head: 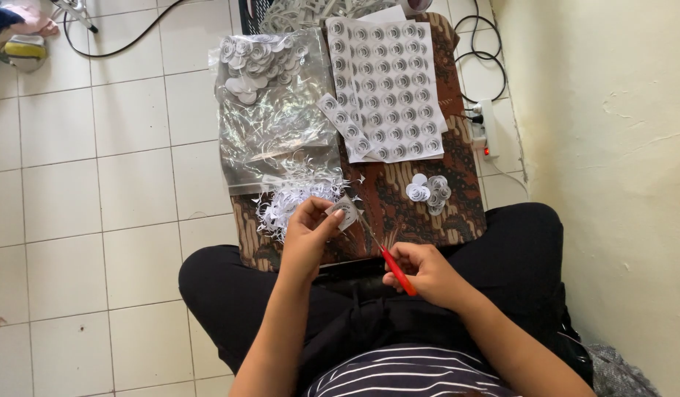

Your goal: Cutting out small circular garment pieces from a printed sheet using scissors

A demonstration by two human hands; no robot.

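Note:
My left hand (308, 237) pinches a small piece of white paper (345, 212) printed with a round grey mark. My right hand (426, 273) grips red-handled scissors (394, 268), whose blades (365, 224) reach up to the paper piece. Both hands hover over a brown patterned cloth (399, 202) laid across my lap and the floor. A heap of thin paper offcuts (292, 195) lies just beyond my left hand. A small pile of cut-out paper circles (428, 190) rests on the cloth above my right hand.
A printed sheet of round marks (388, 88) lies at the cloth's far end, beside a clear plastic bag (270, 110) holding cut circles. A power strip (488, 131) and black cables sit by the cream wall at right. White floor tiles spread left.

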